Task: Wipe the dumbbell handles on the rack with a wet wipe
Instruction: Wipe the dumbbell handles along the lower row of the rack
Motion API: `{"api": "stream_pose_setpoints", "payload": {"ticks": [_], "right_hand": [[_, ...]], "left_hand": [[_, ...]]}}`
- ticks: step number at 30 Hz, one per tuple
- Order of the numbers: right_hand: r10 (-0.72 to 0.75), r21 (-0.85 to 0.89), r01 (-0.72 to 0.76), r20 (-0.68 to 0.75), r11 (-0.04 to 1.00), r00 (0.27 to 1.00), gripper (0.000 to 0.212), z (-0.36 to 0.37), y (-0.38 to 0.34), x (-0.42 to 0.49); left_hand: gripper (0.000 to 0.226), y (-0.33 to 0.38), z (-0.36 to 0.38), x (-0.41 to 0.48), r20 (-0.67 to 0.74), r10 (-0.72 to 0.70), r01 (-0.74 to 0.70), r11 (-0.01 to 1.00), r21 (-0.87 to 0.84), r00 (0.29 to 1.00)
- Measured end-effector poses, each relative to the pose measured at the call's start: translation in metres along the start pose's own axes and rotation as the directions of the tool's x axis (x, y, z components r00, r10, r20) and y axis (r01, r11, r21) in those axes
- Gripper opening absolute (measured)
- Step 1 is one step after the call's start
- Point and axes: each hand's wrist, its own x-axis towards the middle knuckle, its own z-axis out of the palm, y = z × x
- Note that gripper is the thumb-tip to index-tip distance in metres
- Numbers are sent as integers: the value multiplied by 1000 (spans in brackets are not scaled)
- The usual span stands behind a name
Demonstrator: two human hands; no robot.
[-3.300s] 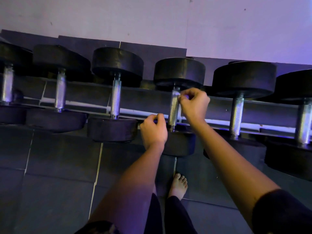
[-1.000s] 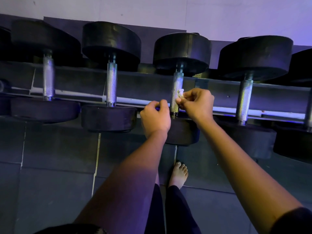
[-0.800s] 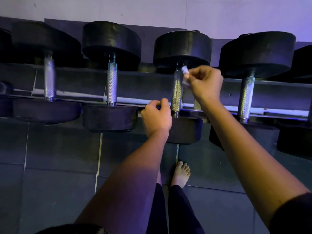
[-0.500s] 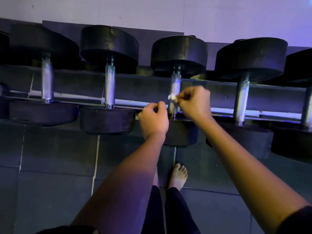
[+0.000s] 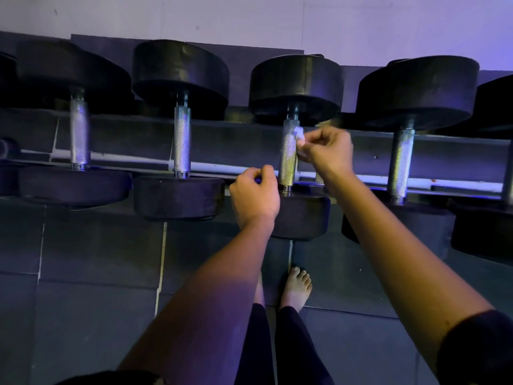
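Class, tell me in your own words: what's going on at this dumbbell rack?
At the rack, the right hand pinches a small white wipe against the upper part of one dumbbell's handle. The left hand is curled beside the handle's lower end; whether it grips anything is unclear.

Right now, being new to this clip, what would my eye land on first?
The right hand pinches a white wet wipe against the top of the middle dumbbell handle. Beside it, the left hand curls on the rack rail; a bare foot stands on the floor below.
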Motion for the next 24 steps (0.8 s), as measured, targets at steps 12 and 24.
{"api": "stream_pose_setpoints", "payload": {"ticks": [12, 24], "right_hand": [[-41, -16, 40, -49, 999, 998, 19, -3, -10, 18], [-80, -235, 92, 59, 968, 995, 11, -16, 7, -36]], "left_hand": [[30, -1, 0, 0, 15, -1, 1, 1000, 7, 1000], [29, 0, 0, 0, 12, -14, 14, 1000, 20, 1000]]}}
